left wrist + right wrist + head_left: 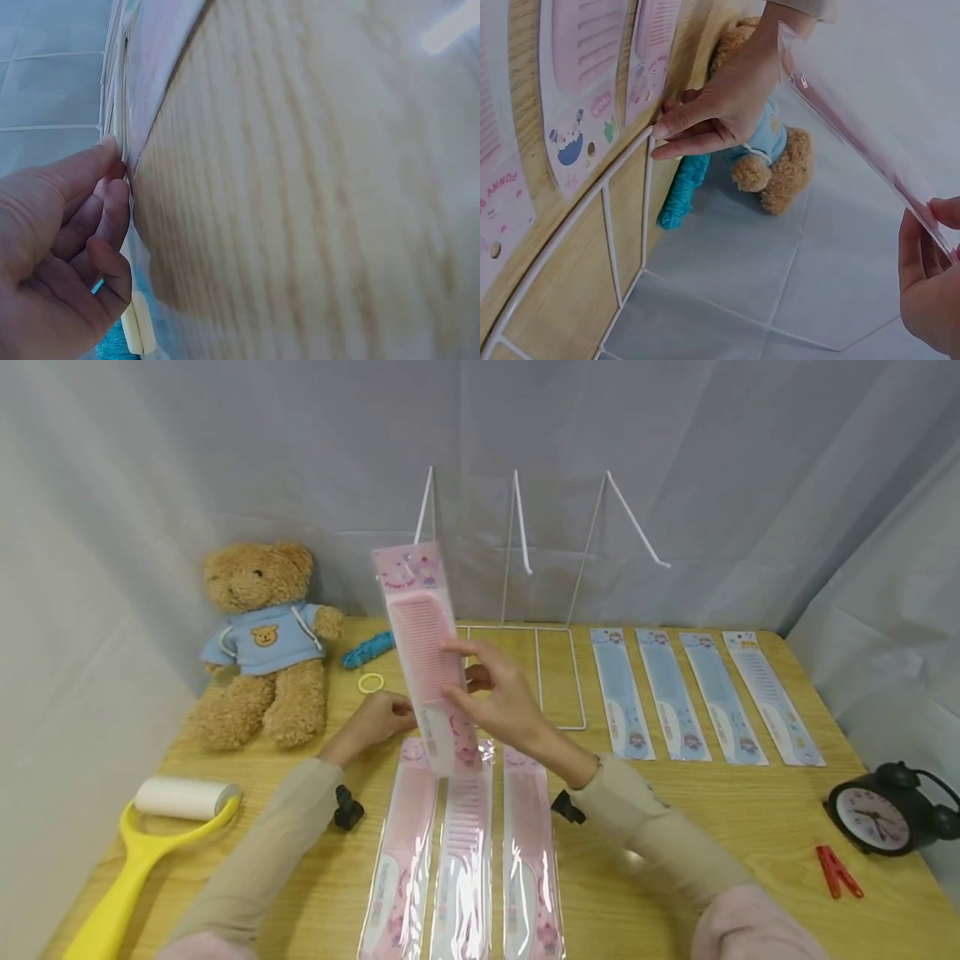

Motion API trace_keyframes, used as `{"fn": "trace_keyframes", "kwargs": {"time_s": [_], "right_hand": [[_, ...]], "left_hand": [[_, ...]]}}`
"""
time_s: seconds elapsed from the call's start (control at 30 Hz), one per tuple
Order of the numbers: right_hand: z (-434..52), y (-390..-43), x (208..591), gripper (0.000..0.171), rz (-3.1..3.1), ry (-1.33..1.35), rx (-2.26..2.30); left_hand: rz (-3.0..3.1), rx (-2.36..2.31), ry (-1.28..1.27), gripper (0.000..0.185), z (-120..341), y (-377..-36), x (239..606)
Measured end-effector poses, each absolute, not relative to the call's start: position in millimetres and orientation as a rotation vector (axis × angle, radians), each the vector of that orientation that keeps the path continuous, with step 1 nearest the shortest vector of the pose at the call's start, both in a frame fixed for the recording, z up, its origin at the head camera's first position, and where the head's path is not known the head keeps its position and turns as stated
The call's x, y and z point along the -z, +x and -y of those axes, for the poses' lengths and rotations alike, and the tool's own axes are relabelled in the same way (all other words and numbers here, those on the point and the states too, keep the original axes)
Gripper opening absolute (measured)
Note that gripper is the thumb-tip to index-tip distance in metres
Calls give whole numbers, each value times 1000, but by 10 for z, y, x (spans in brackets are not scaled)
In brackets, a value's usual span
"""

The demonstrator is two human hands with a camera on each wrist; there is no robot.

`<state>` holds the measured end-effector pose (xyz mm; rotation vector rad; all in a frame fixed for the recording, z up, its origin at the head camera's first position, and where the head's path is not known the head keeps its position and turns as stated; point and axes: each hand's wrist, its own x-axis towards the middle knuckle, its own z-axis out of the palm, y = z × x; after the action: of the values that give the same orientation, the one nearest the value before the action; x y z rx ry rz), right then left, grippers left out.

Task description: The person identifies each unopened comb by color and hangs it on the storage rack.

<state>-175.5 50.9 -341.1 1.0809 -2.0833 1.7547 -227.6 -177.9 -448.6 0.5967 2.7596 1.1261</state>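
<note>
My right hand (pixel 504 697) grips a pink comb in a clear packet (pixel 426 647) between thumb and fingers. The packet is held up, tilted, its printed header near the left prong of a white wire display rack (pixel 583 693). Low at the rack's front left corner, my left hand (pixel 384 718) pinches the white wire, as the left wrist view shows with thumb and fingertip on the wire (pixel 112 82). Three more packed pink combs lie in a row in front, among them a wide-toothed comb (pixel 465 860). In the right wrist view the held packet (pixel 862 142) appears edge-on.
Several packed blue combs (pixel 660 693) lie at the right. A black alarm clock (pixel 873 817) and red clip (pixel 836 870) sit near the right edge. At left are a teddy bear (pixel 262 643), blue cord (pixel 367 649), yellow ring (pixel 371 683) and yellow-handled roller (pixel 187 799).
</note>
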Motion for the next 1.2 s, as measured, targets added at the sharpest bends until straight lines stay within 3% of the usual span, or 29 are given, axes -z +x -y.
{"fn": "trace_keyframes", "kwargs": {"time_s": [0.6, 1.2], "right_hand": [[-455, -2084, 3546, 46, 2158, 932, -1711], [-420, -2563, 3448, 51, 2324, 662, -1802]], "left_hand": [[-2723, -1121, 429, 25, 1758, -2248, 4448], [-2738, -1120, 447, 25, 1758, -2247, 4446]]}}
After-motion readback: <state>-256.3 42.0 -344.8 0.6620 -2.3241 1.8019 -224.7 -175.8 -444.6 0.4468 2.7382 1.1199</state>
